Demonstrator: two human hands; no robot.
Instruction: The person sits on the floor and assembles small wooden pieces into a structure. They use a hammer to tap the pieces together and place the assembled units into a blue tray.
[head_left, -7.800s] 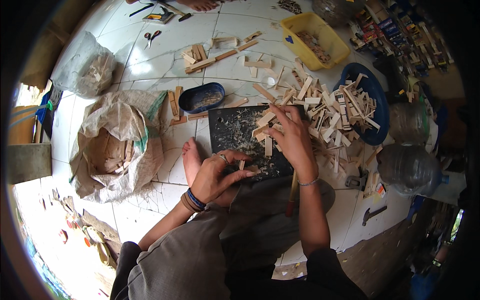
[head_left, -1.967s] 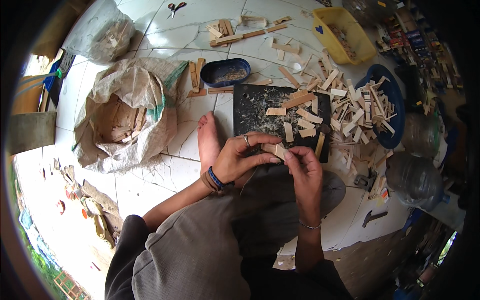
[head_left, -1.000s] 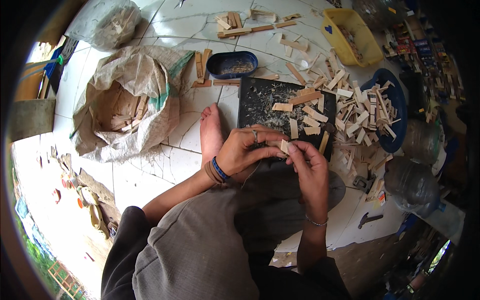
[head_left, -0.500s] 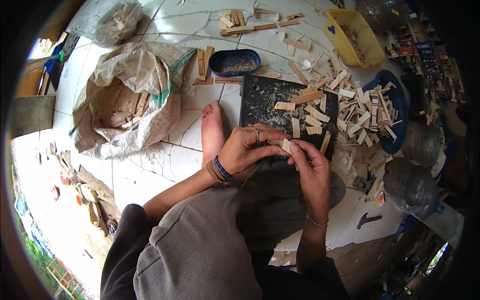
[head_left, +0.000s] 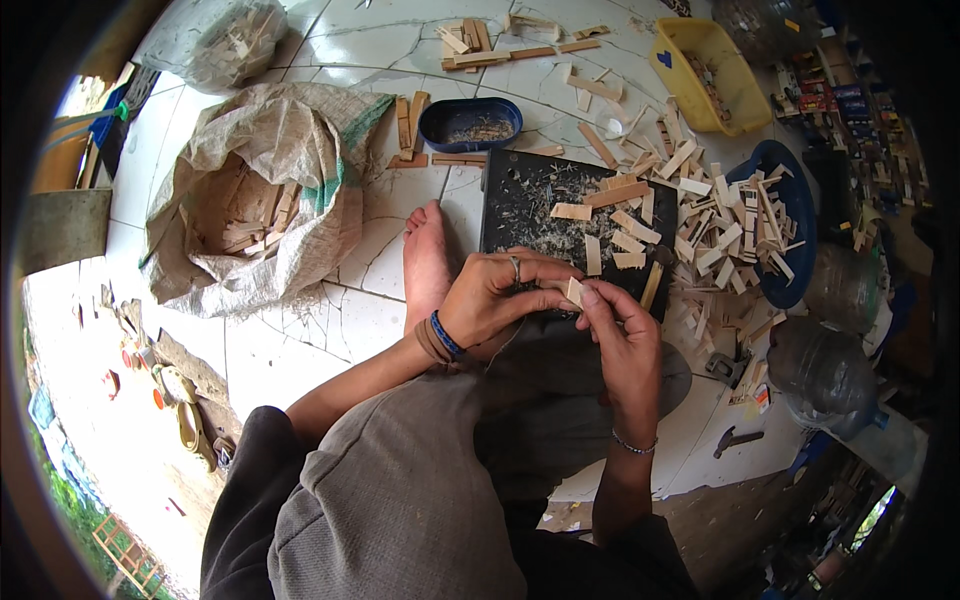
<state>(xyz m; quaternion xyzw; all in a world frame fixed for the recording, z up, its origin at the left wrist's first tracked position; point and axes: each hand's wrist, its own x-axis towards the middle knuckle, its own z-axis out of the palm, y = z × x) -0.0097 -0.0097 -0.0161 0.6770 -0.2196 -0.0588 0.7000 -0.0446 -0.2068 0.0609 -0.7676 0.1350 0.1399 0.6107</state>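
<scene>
Between my two hands is a small pale wood piece (head_left: 574,292), held above the near edge of a black board (head_left: 520,190). My left hand (head_left: 508,288), with a ring on one finger, pinches it from the left. The fingertips of my right hand (head_left: 622,318) close on its right side. Fingers cover most of the piece, so its full length is hidden. On the board lie several flat wood strips (head_left: 627,222) among shavings. A hammer (head_left: 655,280) with a light wooden handle rests at the board's right edge, beside my right hand.
A heap of wood pieces (head_left: 715,230) spills from a blue basin (head_left: 800,215) on the right. An open woven sack (head_left: 330,240) stands left. Farther off are a blue oval tub (head_left: 470,124) and a yellow tub (head_left: 690,60). Another hammer (head_left: 738,440) lies on the tiles.
</scene>
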